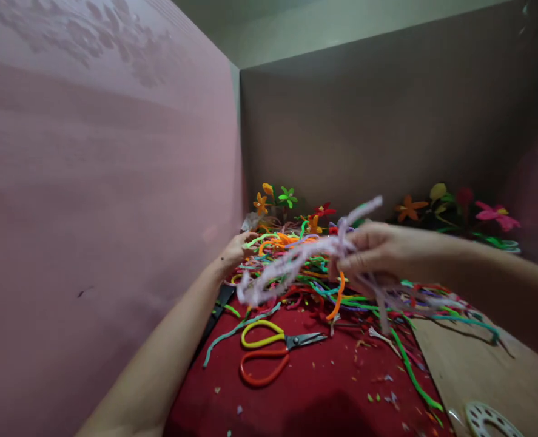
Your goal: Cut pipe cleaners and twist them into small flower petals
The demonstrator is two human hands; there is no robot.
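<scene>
My right hand (371, 252) is closed around a loose bunch of pale lilac pipe cleaners (291, 264). The bunch is blurred and sticks out to both sides of the fingers, above the heap. A tangled heap of many-coloured pipe cleaners (336, 297) covers the back of the red cloth. At the heap's left edge is my left hand (240, 247), its fingers apart beside a light green pipe cleaner (262, 239); some fingertips are hard to make out. Scissors (289, 341) with one yellow and one red handle lie in front of the heap, blades slightly parted.
Pipe-cleaner flowers stand behind, including a green one (288, 196) and a pink one (498, 215). A pink wall (91, 212) rises close on the left, with a grey panel (364, 133) behind. Cardboard (469, 370) and a white holed ring (489, 419) lie right. Scraps dot the red cloth (259, 413).
</scene>
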